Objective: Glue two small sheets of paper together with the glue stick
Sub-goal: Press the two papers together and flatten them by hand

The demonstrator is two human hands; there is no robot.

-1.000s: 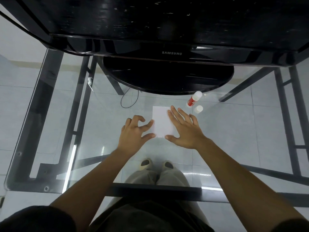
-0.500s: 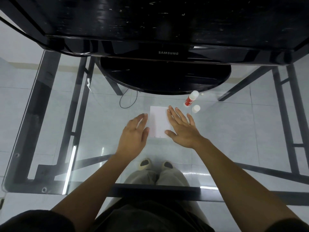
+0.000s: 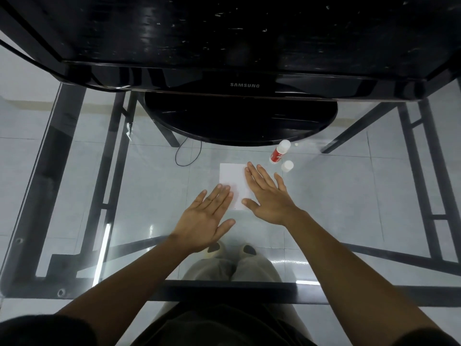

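A small white paper (image 3: 232, 178) lies flat on the glass table; I cannot tell whether it is one sheet or two stacked. My left hand (image 3: 207, 218) lies flat and open, its fingertips resting on the paper's lower left part. My right hand (image 3: 268, 196) is flat and open too, covering the paper's right edge. The red and white glue stick (image 3: 280, 151) lies just beyond my right fingertips, uncapped, with its white cap (image 3: 287, 166) standing beside it.
A black Samsung monitor (image 3: 244, 85) with a round base (image 3: 239, 121) stands at the back of the glass table (image 3: 139, 186). A thin black cable (image 3: 188, 156) loops to the left of the paper. The table's black frame runs along the near edge.
My left hand has opened from a curled pose to flat and slid its fingers onto the paper. My right hand stays flat on the paper's right side.
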